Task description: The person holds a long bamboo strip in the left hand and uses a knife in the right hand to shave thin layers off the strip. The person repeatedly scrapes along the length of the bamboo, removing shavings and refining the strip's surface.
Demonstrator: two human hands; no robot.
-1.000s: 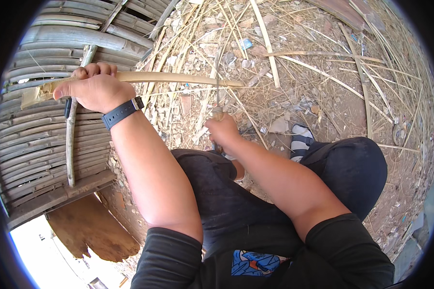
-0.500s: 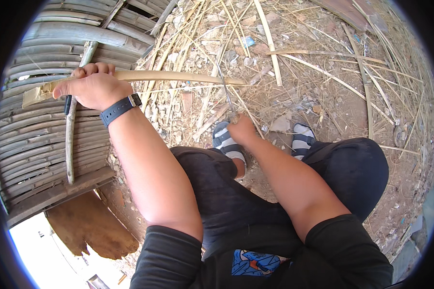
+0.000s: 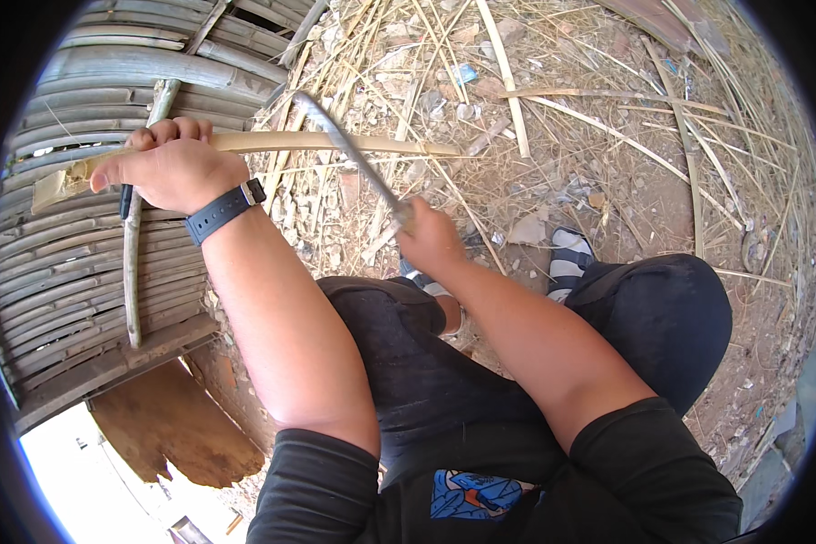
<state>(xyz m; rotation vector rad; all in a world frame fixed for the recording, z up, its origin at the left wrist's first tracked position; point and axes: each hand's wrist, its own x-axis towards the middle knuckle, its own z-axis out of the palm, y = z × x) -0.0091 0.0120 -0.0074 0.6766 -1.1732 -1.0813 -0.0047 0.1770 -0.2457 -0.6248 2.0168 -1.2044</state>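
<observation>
Strip (image 3: 286, 141) clamped in your left hand (image 3: 177, 170), knife (image 3: 364, 166) gripped in your right hand (image 3: 432, 240); hands apart.
Left: your fingers curl over the strip's far side, thumb on the near side, close to its rough, split end; dark watch (image 3: 224, 215) on that wrist. Strip runs nearly level, overlapping the slats (image 3: 59, 281) at left, its thinner end reaching out above the littered ground (image 3: 630, 213). Right: your fist is closed round the handle, largely hiding it. Slightly blurred blade points up and left, crossing the strip in view between your hands, tip beyond it; cannot tell if they touch. Blue scrap (image 3: 465, 72) on the ground; your right sandal (image 3: 569, 254) right of the right hand.
</observation>
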